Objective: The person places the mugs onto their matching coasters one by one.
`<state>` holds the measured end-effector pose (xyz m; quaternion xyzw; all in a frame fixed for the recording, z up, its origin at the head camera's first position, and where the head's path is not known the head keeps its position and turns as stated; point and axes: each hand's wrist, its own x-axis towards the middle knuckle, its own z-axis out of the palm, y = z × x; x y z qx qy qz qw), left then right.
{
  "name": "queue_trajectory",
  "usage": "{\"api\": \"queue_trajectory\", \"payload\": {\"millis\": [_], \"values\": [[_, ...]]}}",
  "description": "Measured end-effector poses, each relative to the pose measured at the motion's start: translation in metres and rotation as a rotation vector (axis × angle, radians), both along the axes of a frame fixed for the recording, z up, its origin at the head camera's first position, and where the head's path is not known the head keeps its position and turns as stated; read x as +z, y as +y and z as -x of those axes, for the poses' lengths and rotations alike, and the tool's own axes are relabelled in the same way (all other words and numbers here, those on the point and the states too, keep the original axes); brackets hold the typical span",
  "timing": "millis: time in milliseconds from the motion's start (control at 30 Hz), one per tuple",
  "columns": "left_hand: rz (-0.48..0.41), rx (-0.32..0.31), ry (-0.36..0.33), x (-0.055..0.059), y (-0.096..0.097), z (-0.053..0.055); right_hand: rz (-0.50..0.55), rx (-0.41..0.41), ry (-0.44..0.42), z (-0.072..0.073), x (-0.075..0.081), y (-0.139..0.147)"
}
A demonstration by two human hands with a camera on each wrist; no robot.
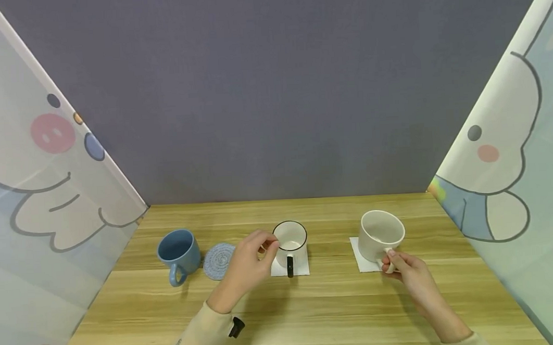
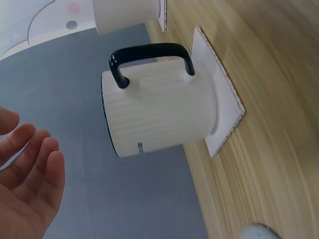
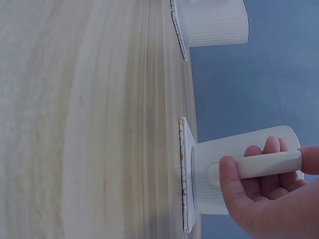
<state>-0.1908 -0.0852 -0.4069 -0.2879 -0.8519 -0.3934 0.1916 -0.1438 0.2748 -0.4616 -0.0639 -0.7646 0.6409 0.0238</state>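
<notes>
Plain white mug (image 1: 376, 243) stands on a square white coaster (image 1: 362, 259) toward the right edge of a wooden table (image 1: 331, 315), its handle (image 3: 269, 164) gripped by the thumb and curled fingers of a right hand (image 1: 410, 274). Nearer the table's middle, a left hand (image 1: 249, 261), fingers side by side and loosely bent, hovers just beside a black-rimmed mug (image 1: 297, 252), while toward the left edge a blue mug (image 1: 190, 256) sits near a round coaster (image 1: 219, 261).
</notes>
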Motion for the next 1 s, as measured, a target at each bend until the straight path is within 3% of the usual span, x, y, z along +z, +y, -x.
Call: {"api": "queue_trajectory", "payload": {"millis": [367,700,1000], "values": [[0.009,0.068,0.020,-0.002,-0.023,-0.001,-0.004,0.004,-0.001,0.000,-0.001,0.001],[0.047,0.128,0.096,-0.008,-0.046,-0.001,-0.025,0.000,-0.010,-0.001,0.000,0.001],[0.046,0.188,0.111,-0.012,-0.071,-0.005,0.003,0.021,0.007,-0.001,-0.002,0.002]]}}
